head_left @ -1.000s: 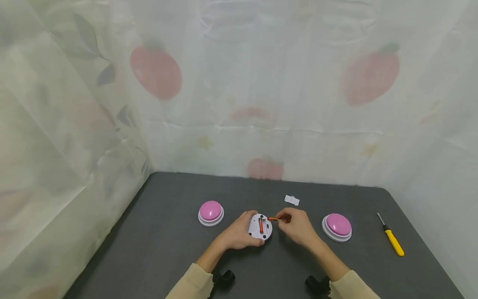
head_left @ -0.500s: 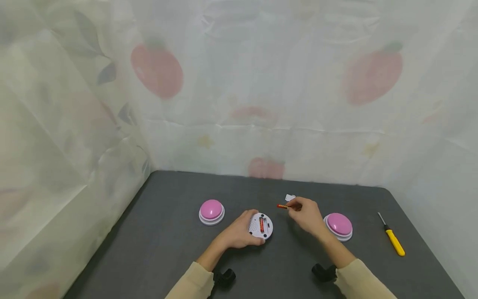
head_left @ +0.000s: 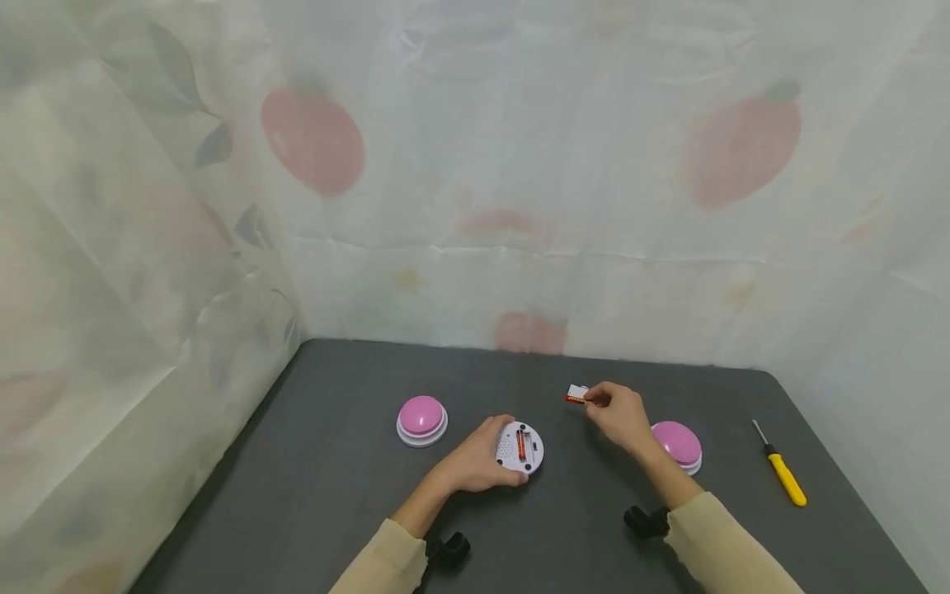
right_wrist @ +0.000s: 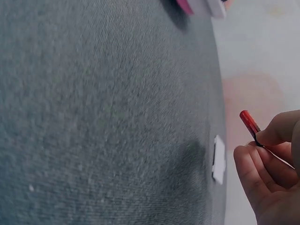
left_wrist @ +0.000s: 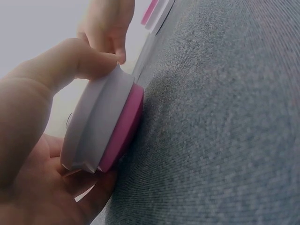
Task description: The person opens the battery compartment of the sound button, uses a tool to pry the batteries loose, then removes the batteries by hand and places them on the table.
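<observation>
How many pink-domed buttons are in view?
3: left button, left of the left hand; right button, partly hidden by the right forearm; upside-down button, held in the left hand.

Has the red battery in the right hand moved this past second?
Yes: in the head view, judged against the white cover, the battery has moved rightward and farther away, and now shows at the cover's near edge.

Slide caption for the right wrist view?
Right hand pinches a red battery near the white battery cover on the table.
</observation>
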{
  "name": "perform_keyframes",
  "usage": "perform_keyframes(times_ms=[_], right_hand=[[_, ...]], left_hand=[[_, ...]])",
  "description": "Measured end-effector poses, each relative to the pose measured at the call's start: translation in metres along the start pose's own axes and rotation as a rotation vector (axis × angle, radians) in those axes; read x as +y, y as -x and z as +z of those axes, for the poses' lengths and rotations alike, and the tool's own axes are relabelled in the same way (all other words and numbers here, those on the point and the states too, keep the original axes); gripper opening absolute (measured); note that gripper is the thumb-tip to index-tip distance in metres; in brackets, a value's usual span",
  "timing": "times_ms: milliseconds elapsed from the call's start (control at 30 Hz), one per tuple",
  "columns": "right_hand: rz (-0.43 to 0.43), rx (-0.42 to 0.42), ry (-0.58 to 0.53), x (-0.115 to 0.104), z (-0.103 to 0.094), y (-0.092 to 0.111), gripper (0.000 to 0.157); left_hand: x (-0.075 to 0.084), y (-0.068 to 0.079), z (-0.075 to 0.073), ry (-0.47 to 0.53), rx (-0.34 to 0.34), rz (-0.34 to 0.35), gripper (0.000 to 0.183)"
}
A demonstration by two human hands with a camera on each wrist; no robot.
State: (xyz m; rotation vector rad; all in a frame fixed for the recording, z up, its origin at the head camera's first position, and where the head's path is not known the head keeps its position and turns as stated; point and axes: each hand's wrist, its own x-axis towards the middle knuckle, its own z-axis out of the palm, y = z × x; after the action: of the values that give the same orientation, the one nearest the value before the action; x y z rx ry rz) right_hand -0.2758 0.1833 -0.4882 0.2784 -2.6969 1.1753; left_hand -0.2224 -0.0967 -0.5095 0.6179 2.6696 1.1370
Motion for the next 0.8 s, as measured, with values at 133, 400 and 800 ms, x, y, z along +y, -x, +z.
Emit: perform_keyframes(times_ms=[133,400,800], right_hand=[[0.003,-0.012,0.027,0.004,0.001,-0.005,0.008],[0.009,-0.05,0.103,0.016,0.006,-0.01,0.006],[-0.004,-0.093,0.168,0.02,0.008,-0.016,0.007]], left_hand=[[-0.001,-0.001,0.0,0.002,0.003,0.001,0.095],[0.0,0.0,0.001,-0.005,0.007,0.001,0.093],[0.003,0.001,-0.001,-0.012,0.005,0.002,0.094]])
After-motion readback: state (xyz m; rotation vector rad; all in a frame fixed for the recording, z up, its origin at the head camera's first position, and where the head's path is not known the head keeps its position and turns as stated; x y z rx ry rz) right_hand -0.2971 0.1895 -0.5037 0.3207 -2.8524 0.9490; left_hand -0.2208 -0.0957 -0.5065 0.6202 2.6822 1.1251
